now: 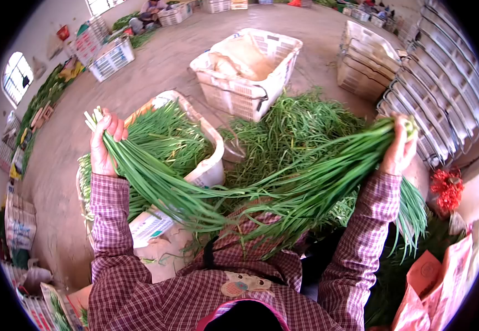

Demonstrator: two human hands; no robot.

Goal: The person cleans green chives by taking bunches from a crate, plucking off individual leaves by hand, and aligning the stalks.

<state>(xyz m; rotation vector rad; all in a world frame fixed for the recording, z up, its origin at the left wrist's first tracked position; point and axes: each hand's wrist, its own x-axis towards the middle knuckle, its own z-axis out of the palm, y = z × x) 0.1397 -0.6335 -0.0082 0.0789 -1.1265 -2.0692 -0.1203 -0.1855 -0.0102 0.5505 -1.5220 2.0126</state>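
Note:
At the left, my left hand (107, 135) is closed round the pale stem ends of a bunch of long green stalks (159, 179), whose leaves hang down toward my lap. My right hand (400, 144) is raised at the right, wrapped round the stem end of a thicker bunch (333, 176). The leaf tips of both bunches meet and overlap in the middle. Beneath my left hand stands a lined basket (212, 143) filled with more green stalks. A loose heap of greens (289, 129) lies on the floor between my hands.
Ahead stands a white crate (234, 96) with a cloth liner. Further right are stacked crates (361, 69) and a tall leaning stack (443, 83). Red ties (447, 187) hang at the right, above a pink sack (435, 287). People sit near crates in the far background.

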